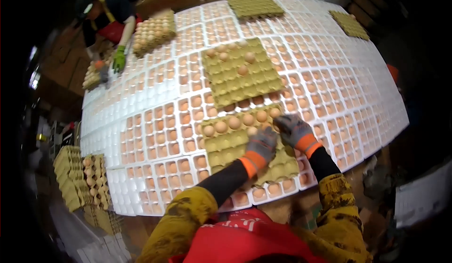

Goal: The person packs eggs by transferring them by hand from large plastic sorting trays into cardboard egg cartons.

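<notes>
My left hand (pixel 262 146), in a grey glove with an orange cuff, is over a yellow-green pulp tray (pixel 221 157), its fingers curled at an egg (pixel 252 131). My right hand (pixel 293 130), gloved alike, is at the tray's right end, beside the last egg (pixel 275 113) of the back row. What lies under its fingers is hidden. Eggs fill most of that back row, while the nearer cups hold none. Behind it, another pulp tray (pixel 242 81) with several eggs rests on the white trays (pixel 176 102).
A co-worker (pixel 110 20) with a green glove (pixel 118 59) stands at the back left by stacked egg trays (pixel 151 32). More pulp trays lie at the back (pixel 254 5) and far right (pixel 349 24). Upright trays (pixel 70 178) stand at the left edge.
</notes>
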`<state>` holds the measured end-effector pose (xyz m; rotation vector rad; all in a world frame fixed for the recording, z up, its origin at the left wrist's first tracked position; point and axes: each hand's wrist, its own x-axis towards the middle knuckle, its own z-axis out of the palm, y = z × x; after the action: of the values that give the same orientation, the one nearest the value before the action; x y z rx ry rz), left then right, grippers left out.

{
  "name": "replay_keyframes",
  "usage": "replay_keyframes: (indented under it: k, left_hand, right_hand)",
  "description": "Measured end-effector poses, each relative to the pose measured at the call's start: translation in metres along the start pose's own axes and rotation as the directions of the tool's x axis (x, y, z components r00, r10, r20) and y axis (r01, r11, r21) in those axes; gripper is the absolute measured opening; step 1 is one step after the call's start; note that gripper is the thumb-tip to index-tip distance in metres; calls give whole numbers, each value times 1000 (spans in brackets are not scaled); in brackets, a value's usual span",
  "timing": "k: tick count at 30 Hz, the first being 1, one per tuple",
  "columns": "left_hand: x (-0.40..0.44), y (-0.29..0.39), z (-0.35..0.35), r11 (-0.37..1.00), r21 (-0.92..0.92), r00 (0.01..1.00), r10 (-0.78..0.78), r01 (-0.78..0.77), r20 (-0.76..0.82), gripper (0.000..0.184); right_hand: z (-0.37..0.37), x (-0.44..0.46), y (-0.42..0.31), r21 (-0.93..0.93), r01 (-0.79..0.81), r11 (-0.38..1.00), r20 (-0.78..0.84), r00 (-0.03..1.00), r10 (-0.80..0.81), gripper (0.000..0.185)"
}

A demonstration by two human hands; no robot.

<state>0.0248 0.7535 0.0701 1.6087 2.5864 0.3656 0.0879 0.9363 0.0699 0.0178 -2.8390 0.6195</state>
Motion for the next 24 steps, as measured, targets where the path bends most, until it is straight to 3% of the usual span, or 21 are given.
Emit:
replay_keyframes:
  k: [2,4,5,6,7,8,9,10,12,13,14,15,16,17,18,19,20,22,24]
  left_hand:
    - [5,7,21,992,115,998,-39,44,-46,14]
    - [3,7,41,996,48,992,-65,71,-110,13]
    - [-1,0,33,993,-104,988,-78,64,-135,18]
    - [-9,-10,11,948,-318,993,-47,8,-113,28]
    - [-14,-24,6,812,-582,991,-103,37,-80,31]
    - [-19,-38,1,600,-798,990,-135,53,-36,35]
    - [-26,-50,-18,60,-933,925,-172,355,340,43]
    - [-34,-59,-36,-267,-919,915,-203,290,348,44]
    - [-49,-80,-55,-477,-852,934,-153,216,323,45]
    - [-52,-93,-52,-341,-912,930,-200,230,309,45]
    - [-48,-103,-47,-198,-951,929,-241,236,281,44]
    - [-41,-96,-62,130,-930,901,-324,345,289,46]
    - [-40,-92,-48,770,-586,945,-326,253,-21,49]
    - [-35,-82,-43,904,-330,957,-289,271,-5,50]
    - [-29,-72,-38,965,-45,966,-257,257,22,51]
    - [-25,-64,-23,968,117,972,-229,222,52,50]
    - [-17,-53,-16,937,206,945,-307,281,109,50]
    - [-8,-48,-12,932,219,938,-322,290,128,49]
    - [-6,-55,-14,954,121,948,-291,276,131,47]
  right_hand:
    - [13,4,7,-95,30,995,51,998,-25,36]
    - [-9,6,-12,70,-207,976,129,972,197,37]
    - [3,-5,-1,440,-273,856,42,958,284,36]
    - [14,-17,14,745,-268,611,10,920,391,35]
    - [7,-27,17,536,-35,843,-222,958,181,36]
    - [-5,-33,17,240,186,953,-387,919,-81,37]
    - [-14,-30,3,697,50,716,-298,928,225,37]
    - [-16,-30,-10,962,-77,263,-53,890,453,36]
    - [-25,-13,-15,887,-211,411,65,938,340,39]
    - [-29,-3,-17,833,-253,492,124,952,280,41]
    - [-20,4,-15,526,-61,848,1,997,71,43]
    - [-22,10,-30,291,-107,951,96,992,82,49]
    - [-22,15,-45,38,-122,992,197,974,112,56]
    - [-12,18,-49,-101,-140,985,242,957,161,57]
    - [-1,21,-52,-236,-142,961,282,937,208,58]
    - [3,26,-60,-314,-153,937,303,919,252,54]
    - [6,27,-62,-338,-155,928,285,923,258,53]
    - [11,30,-65,-385,-159,909,242,933,265,51]
    - [9,31,-63,-166,-233,958,203,943,264,50]
